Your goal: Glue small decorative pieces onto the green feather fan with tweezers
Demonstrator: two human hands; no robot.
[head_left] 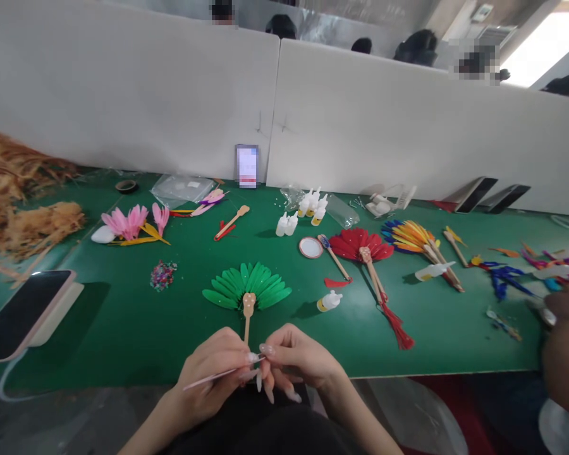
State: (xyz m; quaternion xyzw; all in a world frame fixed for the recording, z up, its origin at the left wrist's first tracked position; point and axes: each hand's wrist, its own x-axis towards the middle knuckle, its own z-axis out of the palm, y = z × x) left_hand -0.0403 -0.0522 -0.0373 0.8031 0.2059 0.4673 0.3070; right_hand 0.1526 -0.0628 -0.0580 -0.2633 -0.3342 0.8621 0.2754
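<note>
A green feather fan [247, 285] with a wooden handle lies on the green table [123, 316] just beyond my hands. My left hand [213, 373] is closed in a pinch on a thin pale stick [208, 379] that points left and down. My right hand [291, 360] is closed, its fingertips pinched together at the stick's right tip. What sits between those fingertips is too small to make out. Both hands hover at the table's near edge, below the fan's handle end.
A phone [21, 313] lies at the left, near straw-coloured feathers [23, 221]. Pink feathers [128, 222], a bead pile [162, 275], glue bottles [308, 208], a red fan [365, 246] and a multicoloured fan [410, 237] lie further out. Another person's hand [564, 341] works at the right. White partitions stand behind.
</note>
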